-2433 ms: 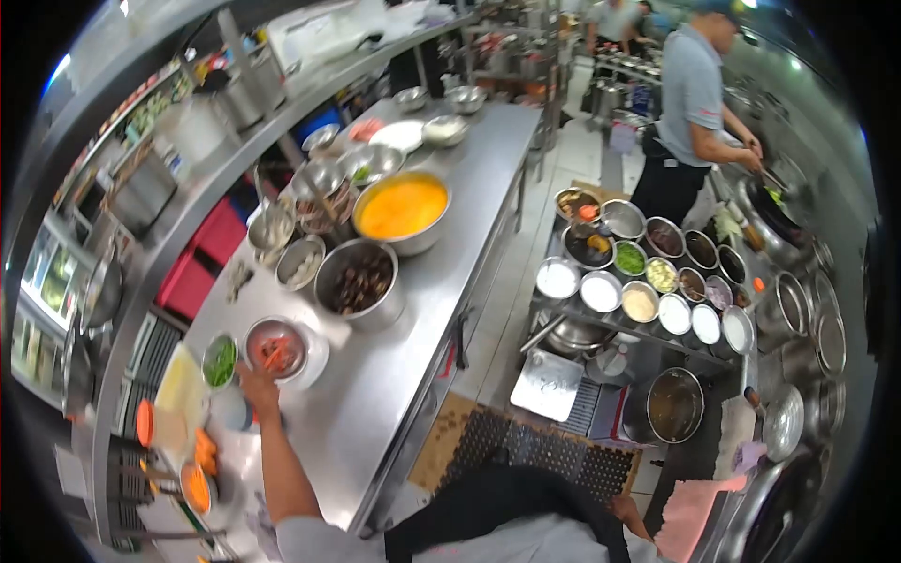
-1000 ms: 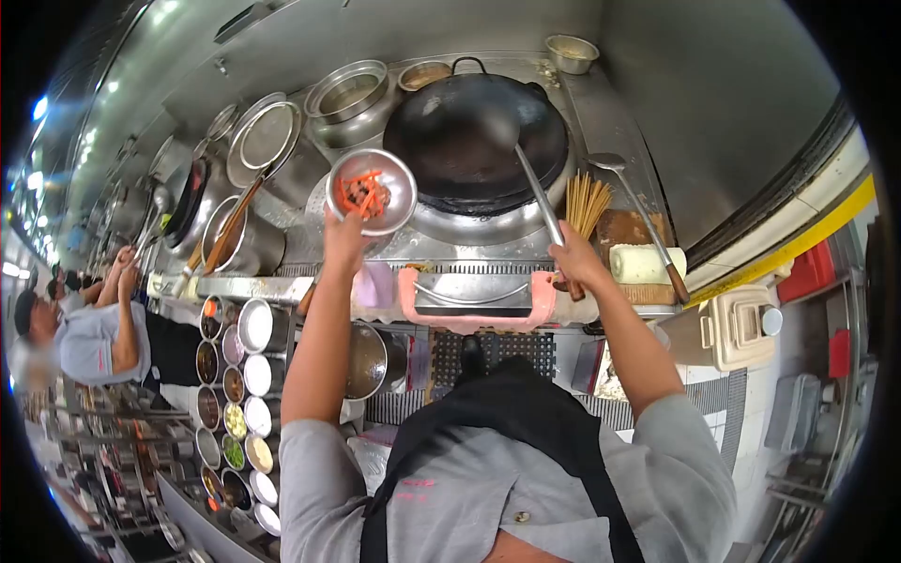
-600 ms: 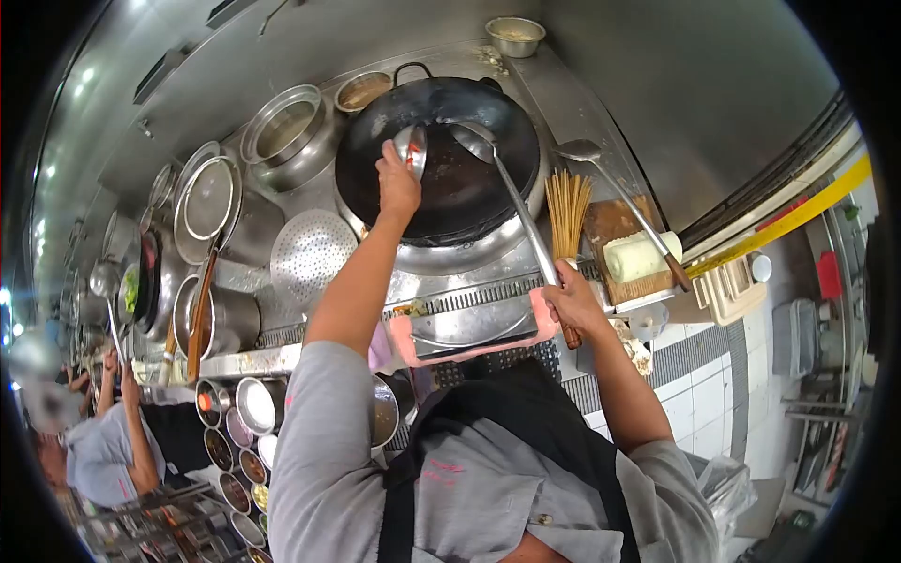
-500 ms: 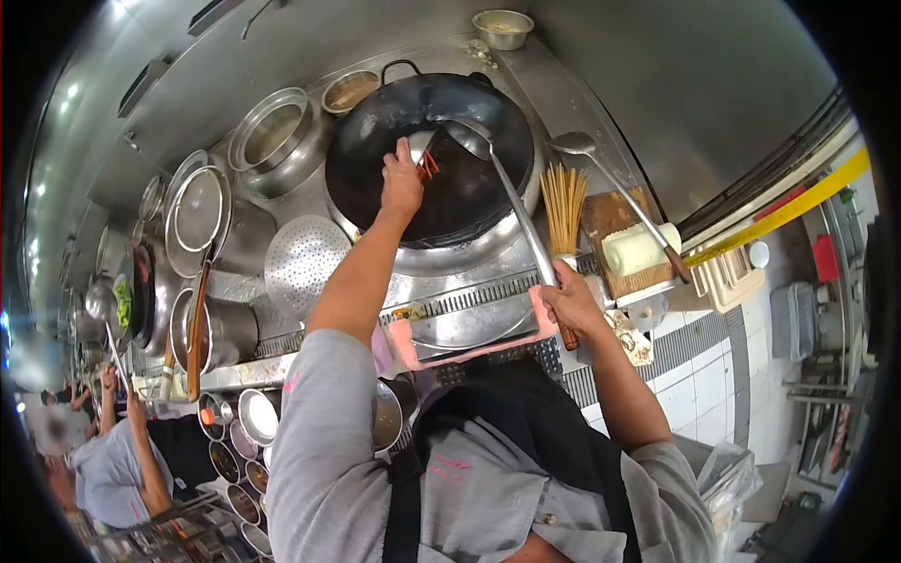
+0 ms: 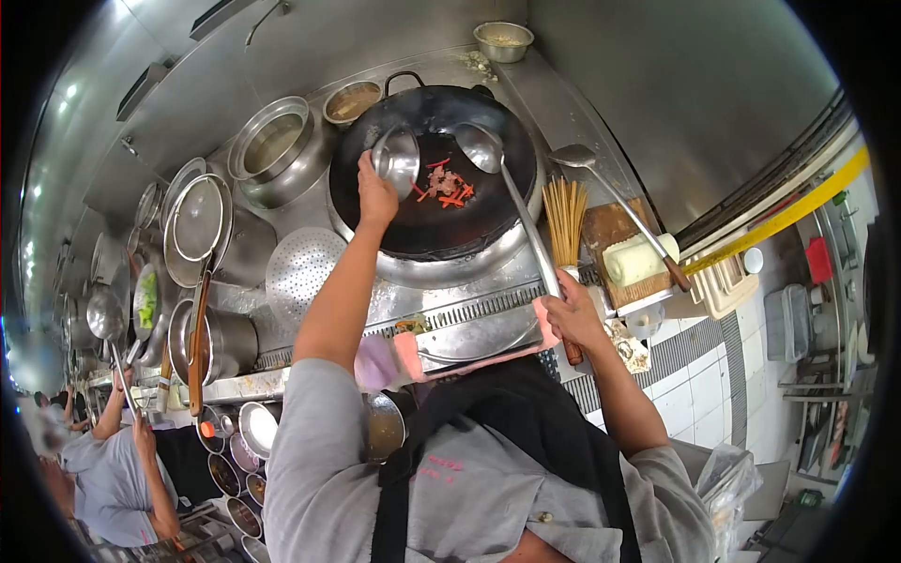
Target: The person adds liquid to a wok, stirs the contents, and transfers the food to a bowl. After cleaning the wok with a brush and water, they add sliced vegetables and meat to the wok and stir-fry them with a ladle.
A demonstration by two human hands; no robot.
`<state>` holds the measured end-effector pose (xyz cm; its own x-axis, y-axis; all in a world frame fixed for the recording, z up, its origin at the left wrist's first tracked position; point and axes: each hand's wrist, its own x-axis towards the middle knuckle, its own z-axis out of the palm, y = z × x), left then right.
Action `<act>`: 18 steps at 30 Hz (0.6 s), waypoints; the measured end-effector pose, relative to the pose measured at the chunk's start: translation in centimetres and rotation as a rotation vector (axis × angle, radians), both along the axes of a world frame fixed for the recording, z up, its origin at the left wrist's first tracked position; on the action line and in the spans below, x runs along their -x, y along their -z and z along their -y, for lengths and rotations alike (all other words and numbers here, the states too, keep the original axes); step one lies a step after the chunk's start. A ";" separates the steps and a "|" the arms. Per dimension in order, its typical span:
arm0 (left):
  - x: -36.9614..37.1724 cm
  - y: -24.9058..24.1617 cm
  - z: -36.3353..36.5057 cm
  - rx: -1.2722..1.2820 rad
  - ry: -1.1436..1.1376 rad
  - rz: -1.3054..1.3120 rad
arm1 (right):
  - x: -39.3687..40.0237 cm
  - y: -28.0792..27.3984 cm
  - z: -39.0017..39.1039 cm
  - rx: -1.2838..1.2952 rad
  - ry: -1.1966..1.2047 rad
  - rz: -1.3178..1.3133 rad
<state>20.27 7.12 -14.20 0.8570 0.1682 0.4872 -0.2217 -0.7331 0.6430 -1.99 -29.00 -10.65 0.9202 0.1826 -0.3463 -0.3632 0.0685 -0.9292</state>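
A large black wok (image 5: 422, 230) lies in front of me on the range. My left hand (image 5: 377, 197) grips a small metal bowl (image 5: 396, 161), tipped over the wok's left side with its inside turned toward the middle. Sliced meat and red strips (image 5: 446, 186) lie together on the wok's bottom. My right hand (image 5: 574, 314) is closed round the lower handle of a long ladle (image 5: 527, 220). The ladle's head rests over the right part of the wok, beside the food.
A bamboo brush (image 5: 565, 222) stands right of the wok, near a spatula (image 5: 572, 156) and a wooden board (image 5: 610, 225) bearing a white roll (image 5: 640, 260). Left are a perforated skimmer (image 5: 305, 272) and several pots (image 5: 230, 338). A co-worker (image 5: 117, 469) holds another ladle (image 5: 105, 314).
The metal bowl has tilted further and moved slightly left, its inside now showing. Meat and red strips now lie in the wok. The ladle has hardly moved.
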 end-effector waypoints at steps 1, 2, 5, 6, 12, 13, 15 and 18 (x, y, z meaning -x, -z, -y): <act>0.0 0.4 -1.2 0.216 0.034 -0.088 | 0.2 0.0 0.2 -0.018 -0.006 0.007; -0.1 0.8 -2.2 0.433 0.068 -0.173 | 0.3 0.2 0.4 -0.050 -0.007 0.037; 3.2 -3.4 -1.6 0.900 0.108 -0.346 | 0.5 0.9 1.2 -0.148 -0.025 0.114; 3.6 -3.1 -1.8 0.906 0.088 -0.327 | -0.7 -0.3 1.4 -0.137 -0.077 0.088; 7.1 -2.1 -3.2 0.628 -0.013 -0.045 | -8.5 -3.9 2.1 0.171 -0.344 0.153; 9.1 -3.6 -2.5 0.631 -0.042 -0.029 | -9.5 -4.2 2.0 0.216 -0.403 0.134; 12.4 -5.5 -1.2 0.636 -0.102 -0.004 | -11.2 -4.6 1.5 0.307 -0.522 0.092; 16.7 -4.6 -1.3 0.772 -0.188 0.010 | -13.6 -1.9 1.5 0.401 -0.478 0.170</act>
